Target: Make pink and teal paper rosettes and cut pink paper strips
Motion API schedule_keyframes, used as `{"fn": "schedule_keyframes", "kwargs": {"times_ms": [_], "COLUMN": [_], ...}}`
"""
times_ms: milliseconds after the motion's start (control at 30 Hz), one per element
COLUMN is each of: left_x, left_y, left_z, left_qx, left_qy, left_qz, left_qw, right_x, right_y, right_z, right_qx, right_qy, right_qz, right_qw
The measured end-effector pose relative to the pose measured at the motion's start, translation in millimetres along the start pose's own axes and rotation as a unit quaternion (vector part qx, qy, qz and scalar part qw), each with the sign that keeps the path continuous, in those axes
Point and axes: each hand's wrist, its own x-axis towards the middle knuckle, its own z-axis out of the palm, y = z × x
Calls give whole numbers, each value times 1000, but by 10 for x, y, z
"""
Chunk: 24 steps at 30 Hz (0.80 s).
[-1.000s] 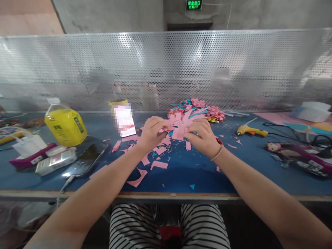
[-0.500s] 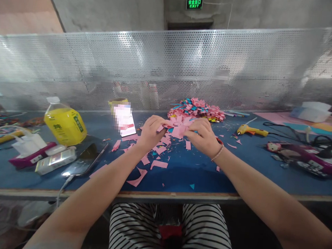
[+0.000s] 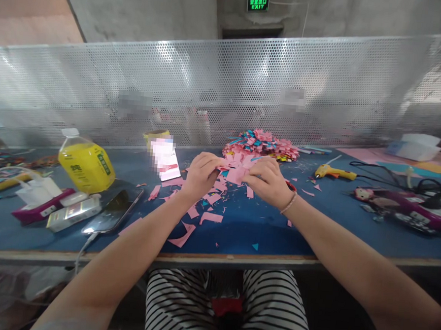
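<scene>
Where a grey concrete wall [image 3: 141, 11] rises at the back, a perforated metal screen [image 3: 231, 79] stretches across behind a blue tabletop [image 3: 275, 240] with a brownish front edge. Near the screen sits a heap [image 3: 260, 143] of cut pink and blue paper; well to its left, a bottle [image 3: 87, 162] of yellow liquid carries label print too blurred for me to read. High up, a green-lit sign [image 3: 258, 4] says 安全出口 and EXIT. Just in front of the heap, the left hand [image 3: 203, 174] and right hand [image 3: 267, 181], a little apart, pinch a pink paper piece [image 3: 237, 175] between them, its edges partly hidden by fingers. A propped lit screen [image 3: 170, 163] is mostly pixelated. Smallest are the pink scraps [image 3: 211, 218] strewn below the hands.
</scene>
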Motion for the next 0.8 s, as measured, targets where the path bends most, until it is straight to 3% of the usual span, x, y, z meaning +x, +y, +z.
{"fn": "schedule_keyframes", "kwargs": {"times_ms": [367, 567, 800], "left_x": [-17, -74, -89], "left_y": [-22, -69, -60], "left_z": [6, 67, 84], "left_qx": [2, -32, -54], "left_qy": [-1, -12, -62], "left_qz": [-1, 11, -59], "left_qw": [1000, 999, 995], "right_x": [-21, -65, -106], "right_y": [10, 101, 114], "right_z": [-16, 12, 39], "right_qx": [24, -31, -91], "right_qy": [-49, -114, -152], "right_qz": [2, -7, -32], "right_qw": [999, 993, 984]}}
